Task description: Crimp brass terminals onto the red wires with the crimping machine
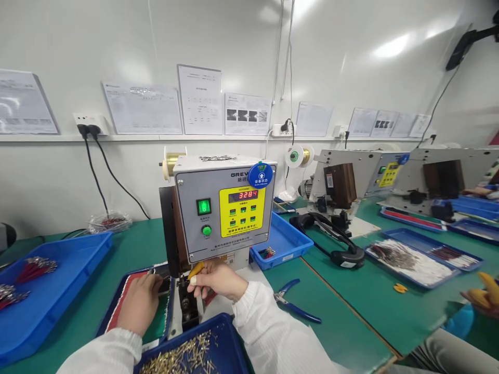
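My right hand (218,280) is closed in a pinch at the working head (189,306) of the grey bench machine (210,234). A yellow finger cot (196,270) covers one of its fingertips; whatever sits in the pinch is too small to make out. Below this hand shows a bit of red wire (210,297). My left hand (139,304) lies over a shallow tray (111,306) of red wires (123,298), fingers curled together toward the machine. Its fingertips hide anything it may hold. In front, a dark blue bin (230,337) contains many small brass-coloured terminals (187,356).
Blue-handled pliers (296,306) lie right of my right arm. A large blue tray (50,306) with red wire bundles stands left. Behind the pliers are another blue tray (286,244) and a black headset (331,239). At the right edge, another person's hand (483,296) shows.
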Demonstrator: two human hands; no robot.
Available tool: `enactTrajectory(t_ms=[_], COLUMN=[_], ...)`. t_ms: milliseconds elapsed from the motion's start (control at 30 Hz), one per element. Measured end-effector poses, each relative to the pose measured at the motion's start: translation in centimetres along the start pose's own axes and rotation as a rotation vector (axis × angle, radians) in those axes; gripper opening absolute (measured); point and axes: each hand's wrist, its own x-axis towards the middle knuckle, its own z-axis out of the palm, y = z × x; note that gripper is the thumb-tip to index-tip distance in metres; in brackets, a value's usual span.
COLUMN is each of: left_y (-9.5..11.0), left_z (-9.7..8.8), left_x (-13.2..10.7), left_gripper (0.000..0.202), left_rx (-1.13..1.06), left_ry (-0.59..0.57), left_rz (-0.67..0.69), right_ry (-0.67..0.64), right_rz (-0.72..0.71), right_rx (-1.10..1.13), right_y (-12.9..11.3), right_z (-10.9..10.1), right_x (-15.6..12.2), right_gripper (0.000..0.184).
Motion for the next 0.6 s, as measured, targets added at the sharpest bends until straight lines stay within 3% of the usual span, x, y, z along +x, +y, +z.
enactTrajectory(t_ms=[167, 300, 600], left_y=[1.6, 2.4, 3.2], left_z=[-1.0, -1.1, -1.2], left_x=[-0.4, -0.8, -1.2], left_gripper=[0.033, 0.031, 0.03], left_rx=[-0.05, -0.042, 0.034], left_ry=[0.149, 0.267, 0.367], left_rz=[0.077, 0.16, 0.222], right_ry=[0.107, 0.193, 0.237], right_rz=[-0.061, -0.073, -0.059], right_rx=[-0.039, -0.101, -0.132], right_y=[0.9, 1.4, 1.5], right_z=[0.8, 1.0, 1.3], right_x=[0.6, 0.8, 0.8], right_gripper=[0.039, 0.02, 0.012])
